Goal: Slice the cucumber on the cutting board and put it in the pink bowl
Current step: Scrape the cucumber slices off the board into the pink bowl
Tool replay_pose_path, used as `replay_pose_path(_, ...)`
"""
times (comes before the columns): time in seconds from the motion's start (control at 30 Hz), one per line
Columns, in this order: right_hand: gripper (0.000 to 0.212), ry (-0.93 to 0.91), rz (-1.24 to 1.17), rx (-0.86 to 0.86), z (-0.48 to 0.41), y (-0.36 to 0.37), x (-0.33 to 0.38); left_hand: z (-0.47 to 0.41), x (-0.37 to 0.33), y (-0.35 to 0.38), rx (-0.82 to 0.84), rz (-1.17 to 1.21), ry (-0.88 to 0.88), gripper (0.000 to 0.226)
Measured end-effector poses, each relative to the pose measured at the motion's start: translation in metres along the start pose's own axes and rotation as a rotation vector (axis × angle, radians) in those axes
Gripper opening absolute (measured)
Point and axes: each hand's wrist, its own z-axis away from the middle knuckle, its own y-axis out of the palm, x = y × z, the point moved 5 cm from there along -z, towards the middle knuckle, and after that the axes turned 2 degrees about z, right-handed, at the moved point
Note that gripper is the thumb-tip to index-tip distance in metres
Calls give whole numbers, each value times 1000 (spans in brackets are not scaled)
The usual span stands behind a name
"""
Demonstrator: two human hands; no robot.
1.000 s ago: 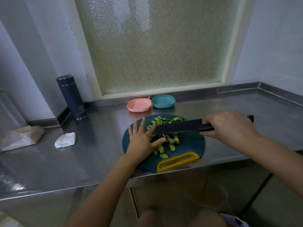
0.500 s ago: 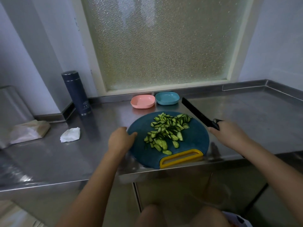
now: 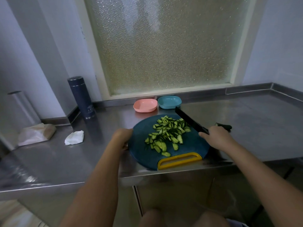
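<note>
Head view: left hand curled round the rim of the cutting board at its 9 o'clock, gripping it. Right hand wrapped round the handle of the knife at the board's 3 o'clock, black blade pointing toward 11 o'clock, just beside the heap. Cucumber slices lie piled on the board from centre to 1 o'clock; pink bowl sits at the board's 12 o'clock, touching the blue bowl on its right.

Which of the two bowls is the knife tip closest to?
The blue bowl, right of the pink bowl; the knife tip sits just at its front rim.
</note>
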Motion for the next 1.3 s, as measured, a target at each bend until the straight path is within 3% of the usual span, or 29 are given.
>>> replay_pose_path(0.13, 45, 8, -10, -31, 1, 5, -3, -2, 0, -3, 42, 35, -48, 35)
replay_pose_path(0.23, 46, 6, -49, -63, -1, 6, -6, 4, -3, -1, -34, 67, 20, 42)
replay_pose_path(0.3, 44, -5, -81, -74, -2, 9, -9, 7, -2, 8, -39, 333, 96, 44)
replay_pose_path(0.4, 43, -20, -93, -75, -1, 13, -8, 22, 10, 37, 209, 949, 39, 38)
replay_pose_path(0.47, 42, -20, -95, -70, 1, 14, -7, 24, 23, 50, 281, 1056, -34, 42)
replay_pose_path(0.57, 37, -38, -168, -33, -1, 11, -8, 24, 32, 40, 259, 1032, -83, 44)
replay_pose_path(0.63, 34, -51, -372, -17, -5, 7, -7, 20, 33, 22, 235, 1015, -60, 40)
replay_pose_path(0.73, 25, -21, -665, -136, -17, -10, -1, 16, 40, -9, 235, 1030, -29, 33)
replay_pose_path(0.83, 17, -13, -718, -270, -35, -33, 16, 8, 47, -52, 197, 1074, 19, 31)
replay_pose_path(0.97, 14, 41, -732, -99, -89, -21, 62, -6, 49, -109, 135, 1102, 64, 33)
replay_pose_path(1.1, 15, -42, -694, 141, -132, 3, 129, -23, 53, -142, 110, 1067, 57, 33)
replay_pose_path(1.17, 21, -88, -662, 192, -149, 13, 155, -30, 54, -151, 97, 1046, 60, 34)
replay_pose_path(1.3, 11, -141, -551, 191, -182, 32, 186, -46, 59, -166, 78, 1010, 53, 34)
